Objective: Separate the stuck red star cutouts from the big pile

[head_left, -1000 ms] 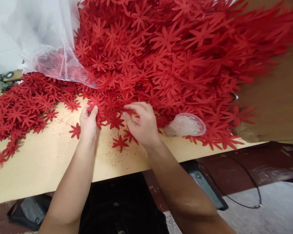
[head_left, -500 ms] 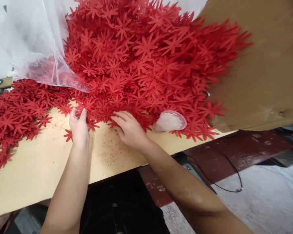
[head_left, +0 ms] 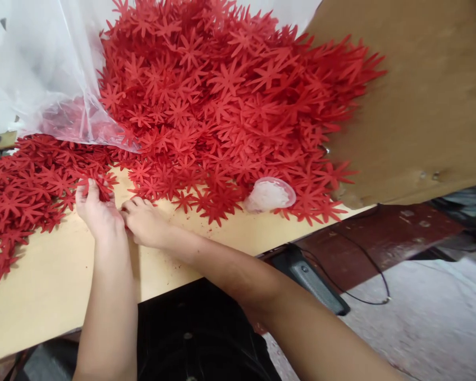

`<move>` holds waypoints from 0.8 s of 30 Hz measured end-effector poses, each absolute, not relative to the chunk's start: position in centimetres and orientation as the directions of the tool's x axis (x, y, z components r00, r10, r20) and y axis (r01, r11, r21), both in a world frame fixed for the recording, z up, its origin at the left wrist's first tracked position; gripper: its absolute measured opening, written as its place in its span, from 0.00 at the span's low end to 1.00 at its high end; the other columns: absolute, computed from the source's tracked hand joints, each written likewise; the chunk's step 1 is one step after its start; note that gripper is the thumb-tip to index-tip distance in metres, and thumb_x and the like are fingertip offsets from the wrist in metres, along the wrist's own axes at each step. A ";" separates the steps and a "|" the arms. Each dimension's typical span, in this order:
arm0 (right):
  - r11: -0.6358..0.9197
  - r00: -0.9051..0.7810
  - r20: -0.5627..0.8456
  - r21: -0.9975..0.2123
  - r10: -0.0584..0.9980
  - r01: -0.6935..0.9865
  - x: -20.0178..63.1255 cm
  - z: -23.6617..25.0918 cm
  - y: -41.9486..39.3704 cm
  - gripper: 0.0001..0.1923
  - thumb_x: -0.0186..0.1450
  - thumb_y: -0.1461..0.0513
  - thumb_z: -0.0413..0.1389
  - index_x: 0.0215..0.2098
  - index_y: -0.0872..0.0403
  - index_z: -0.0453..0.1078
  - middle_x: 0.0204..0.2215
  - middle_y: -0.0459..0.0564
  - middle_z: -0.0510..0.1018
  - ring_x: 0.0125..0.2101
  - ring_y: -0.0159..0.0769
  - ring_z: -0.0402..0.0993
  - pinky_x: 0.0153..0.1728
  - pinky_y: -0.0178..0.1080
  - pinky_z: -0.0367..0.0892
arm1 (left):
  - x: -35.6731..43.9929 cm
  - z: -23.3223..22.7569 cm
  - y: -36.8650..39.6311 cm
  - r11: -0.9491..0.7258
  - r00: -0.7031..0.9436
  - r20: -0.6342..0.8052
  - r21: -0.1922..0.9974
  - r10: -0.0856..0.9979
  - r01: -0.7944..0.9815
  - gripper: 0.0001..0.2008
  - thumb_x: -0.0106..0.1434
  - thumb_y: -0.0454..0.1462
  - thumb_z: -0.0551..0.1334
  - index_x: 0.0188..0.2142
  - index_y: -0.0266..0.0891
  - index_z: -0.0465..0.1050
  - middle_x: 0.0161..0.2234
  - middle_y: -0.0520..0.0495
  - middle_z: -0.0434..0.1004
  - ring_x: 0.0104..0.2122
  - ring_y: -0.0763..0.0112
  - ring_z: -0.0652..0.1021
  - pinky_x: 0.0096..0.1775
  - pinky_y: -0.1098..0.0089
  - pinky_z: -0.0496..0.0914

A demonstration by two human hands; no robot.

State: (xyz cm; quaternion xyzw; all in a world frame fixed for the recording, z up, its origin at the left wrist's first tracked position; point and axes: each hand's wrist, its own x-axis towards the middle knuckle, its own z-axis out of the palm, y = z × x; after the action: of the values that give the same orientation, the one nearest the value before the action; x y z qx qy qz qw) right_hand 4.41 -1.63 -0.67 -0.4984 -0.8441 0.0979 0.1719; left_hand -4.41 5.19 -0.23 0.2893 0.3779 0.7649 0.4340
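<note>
A big heap of red flower cut-outs (head_left: 222, 100) covers the back of the pale wooden table (head_left: 55, 275). A flatter spread of the same red flowers (head_left: 27, 185) lies at the left. My left hand (head_left: 97, 211) rests at the edge of that spread and pinches a few red flowers between thumb and fingers. My right hand (head_left: 143, 221) lies right beside it, touching it, fingers curled down on the table; what it holds is hidden.
A clear plastic bag (head_left: 51, 69) lies over the heap's left side. A small round plastic lid (head_left: 270, 193) sits at the heap's front edge. A brown board (head_left: 420, 95) stands at the right. Below the table edge lie a black pedal (head_left: 313, 280) and cable (head_left: 365, 286).
Both hands have moved left, away from the front of the big heap to the edge of the left spread. The right hand now touches the left. Loose flowers that lay near them are gone.
</note>
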 end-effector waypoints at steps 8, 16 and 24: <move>0.381 -0.343 0.167 -0.333 0.924 0.863 5.8 -0.7 -1.6 0.18 0.62 0.67 0.49 0.50 0.59 0.69 0.46 0.59 0.72 0.44 0.45 0.70 0.45 0.44 0.64 | -3.4 1.0 4.1 -0.288 -0.448 0.010 0.778 0.894 -0.558 0.13 0.54 0.36 0.67 0.33 0.40 0.62 0.26 0.58 0.70 0.23 0.82 0.72 0.26 0.79 0.63; 0.369 -0.313 0.205 -0.358 0.927 0.858 7.7 -0.5 -1.1 0.15 0.65 0.65 0.46 0.42 0.62 0.73 0.39 0.60 0.77 0.41 0.45 0.72 0.44 0.45 0.62 | -3.7 0.8 4.1 -0.249 -0.453 -0.041 0.790 0.890 -0.561 0.15 0.51 0.37 0.68 0.31 0.41 0.61 0.25 0.58 0.70 0.22 0.82 0.71 0.25 0.78 0.62; 0.192 0.207 0.240 -0.954 0.948 0.229 12.5 -0.8 0.7 0.06 0.61 0.61 0.51 0.29 0.53 0.67 0.24 0.45 0.72 0.25 0.31 0.66 0.31 0.37 0.63 | -2.8 0.8 3.7 -0.067 -0.343 -0.145 0.841 0.928 -0.537 0.13 0.47 0.30 0.63 0.33 0.42 0.63 0.26 0.56 0.73 0.24 0.77 0.75 0.28 0.75 0.68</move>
State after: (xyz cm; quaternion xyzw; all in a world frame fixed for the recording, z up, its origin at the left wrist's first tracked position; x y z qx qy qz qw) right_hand 12.46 0.71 -0.77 -0.5460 -0.5390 0.3255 0.5526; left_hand -2.83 3.74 0.80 0.2249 0.4342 0.6951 0.5270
